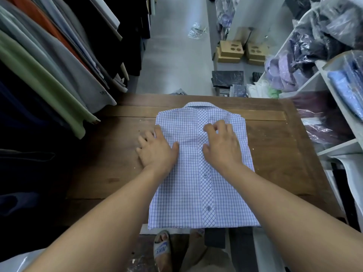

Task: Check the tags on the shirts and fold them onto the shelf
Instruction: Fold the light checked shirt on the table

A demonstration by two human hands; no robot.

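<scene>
Wooden table (275, 154): one folded checked shirt (188, 193), lengthwise, collar away; left hand (157, 150) splayed flat; right hand (222, 144) bent-fingered, grip unclear.

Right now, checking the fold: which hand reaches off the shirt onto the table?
The left hand: its fingers lie on the table; the right hand rests wholly on the shirt.

Left grip (157, 149) flat, right grip (223, 143) loosely bent

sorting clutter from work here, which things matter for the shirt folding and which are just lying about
job: checked shirt, left hand, right hand, wooden table, white shelves
lying about: cardboard boxes, hanging clothes, plastic bag on floor
</scene>
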